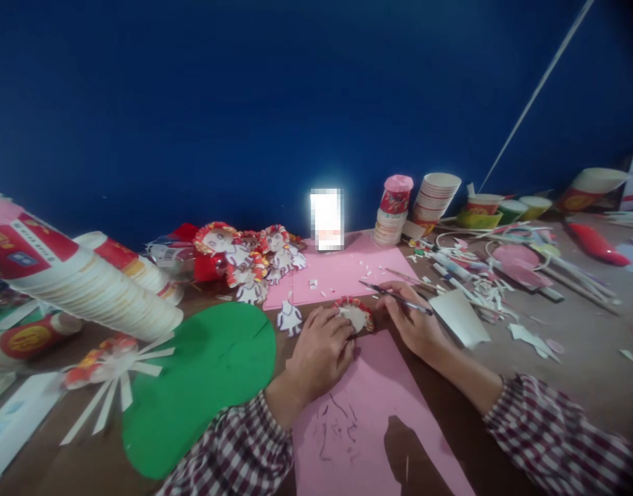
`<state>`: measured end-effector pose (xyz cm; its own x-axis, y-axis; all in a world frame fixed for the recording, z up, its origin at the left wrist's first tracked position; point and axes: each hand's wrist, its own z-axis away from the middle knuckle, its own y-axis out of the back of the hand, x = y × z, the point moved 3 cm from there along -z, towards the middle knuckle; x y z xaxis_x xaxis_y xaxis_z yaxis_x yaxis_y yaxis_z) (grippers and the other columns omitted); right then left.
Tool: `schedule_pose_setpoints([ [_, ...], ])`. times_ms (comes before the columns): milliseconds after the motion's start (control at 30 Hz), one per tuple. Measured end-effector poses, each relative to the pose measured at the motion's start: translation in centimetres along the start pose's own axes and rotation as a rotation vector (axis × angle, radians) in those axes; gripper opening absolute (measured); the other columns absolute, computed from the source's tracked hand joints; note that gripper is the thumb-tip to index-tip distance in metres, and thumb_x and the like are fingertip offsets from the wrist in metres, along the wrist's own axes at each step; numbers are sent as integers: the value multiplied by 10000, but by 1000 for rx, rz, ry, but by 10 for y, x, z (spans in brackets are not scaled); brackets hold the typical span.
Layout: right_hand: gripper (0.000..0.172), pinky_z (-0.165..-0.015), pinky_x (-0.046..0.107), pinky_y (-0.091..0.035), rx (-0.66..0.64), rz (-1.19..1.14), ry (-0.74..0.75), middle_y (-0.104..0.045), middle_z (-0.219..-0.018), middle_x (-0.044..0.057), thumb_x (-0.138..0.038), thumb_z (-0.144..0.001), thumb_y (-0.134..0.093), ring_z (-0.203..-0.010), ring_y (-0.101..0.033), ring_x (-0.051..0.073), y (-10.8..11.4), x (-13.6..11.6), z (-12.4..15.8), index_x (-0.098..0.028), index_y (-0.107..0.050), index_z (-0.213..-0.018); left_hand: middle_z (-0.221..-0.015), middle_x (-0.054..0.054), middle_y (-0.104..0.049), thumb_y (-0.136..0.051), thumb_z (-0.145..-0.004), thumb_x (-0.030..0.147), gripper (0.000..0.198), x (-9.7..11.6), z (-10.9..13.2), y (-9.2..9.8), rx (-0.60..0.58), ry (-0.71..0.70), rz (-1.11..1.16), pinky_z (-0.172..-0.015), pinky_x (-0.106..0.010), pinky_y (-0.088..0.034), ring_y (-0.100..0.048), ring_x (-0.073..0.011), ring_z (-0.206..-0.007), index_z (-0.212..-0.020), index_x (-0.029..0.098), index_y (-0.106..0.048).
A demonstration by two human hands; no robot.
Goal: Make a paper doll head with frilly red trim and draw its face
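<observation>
My left hand (324, 344) lies over the left side of a white paper disc (355, 318) with a curled red and yellow rim. Its fingers are bent and hold the disc down at the top of a pink sheet (368, 393). A dark pen (406, 300) is gripped in my right hand (406, 324), just right of the disc, its tip pointing left and away from the disc's face. Beside my left hand is a small white paper dress cutout (289, 318). Behind it, several finished-looking paper dolls (248, 255) with drawn faces and red-yellow rims are piled up.
A green paper shape (207, 379) lies left, near stacked paper cups (99, 282) and a cup cut into strips (117, 372). A glowing, blurred-out phone-like screen (326, 224) stands behind. More cup stacks (434, 200), markers (453, 275), scraps and a red utility knife (598, 244) lie right.
</observation>
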<state>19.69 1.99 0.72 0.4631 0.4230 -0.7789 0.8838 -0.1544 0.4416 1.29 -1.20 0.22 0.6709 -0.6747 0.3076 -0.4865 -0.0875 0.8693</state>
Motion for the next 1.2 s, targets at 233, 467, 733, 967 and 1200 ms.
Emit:
schedule_pose_setpoints([
  [233, 257, -697, 328, -501, -16, -52, -41, -650, -770, 41, -365, -914, -426, -715, -615, 189, 0, 9, 3, -211, -558, -1071, -1019, -75, -639, -467, -858, 210, 212, 0, -1, -1, 6, -6, -13, -1028, -488, -329, -490, -234, -1095, -995, 177, -625],
  [467, 289, -680, 330, -521, -14, -163, -136, -675, -849, 61, -418, -901, -451, -737, -633, 193, -4, 24, 4, -213, -602, -1037, -1046, -75, -631, -454, -867, 217, 222, 0, -1, -1, -11, -5, -33, -1034, -473, -330, -485, -239, -1102, -1000, 169, -625],
  [733, 195, -662, 292, -511, 16, -85, -80, -653, -857, 51, -361, -841, -557, -741, -616, 175, -2, 18, 1, -195, -603, -932, -1036, -83, -639, -472, -851, 199, 229, -1, 0, -1, 7, -11, -38, -1025, -484, -344, -484, -238, -1120, -1014, 178, -630],
  [967, 155, -611, 270, -499, 13, -81, -83, -626, -777, 27, -340, -851, -533, -668, -598, 157, -3, 17, 2, -197, -578, -892, -1048, -75, -639, -468, -856, 204, 230, -1, 0, -1, -3, -11, -33, -1039, -479, -331, -478, -242, -1131, -1019, 178, -628],
  [1200, 147, -637, 278, -498, -9, -25, -52, -635, -819, 35, -327, -859, -526, -723, -604, 171, -2, 15, 2, -199, -582, -906, -1040, -72, -635, -469, -860, 211, 221, 0, 0, -2, 4, -3, -34, -1034, -473, -338, -474, -242, -1123, -1012, 175, -626],
])
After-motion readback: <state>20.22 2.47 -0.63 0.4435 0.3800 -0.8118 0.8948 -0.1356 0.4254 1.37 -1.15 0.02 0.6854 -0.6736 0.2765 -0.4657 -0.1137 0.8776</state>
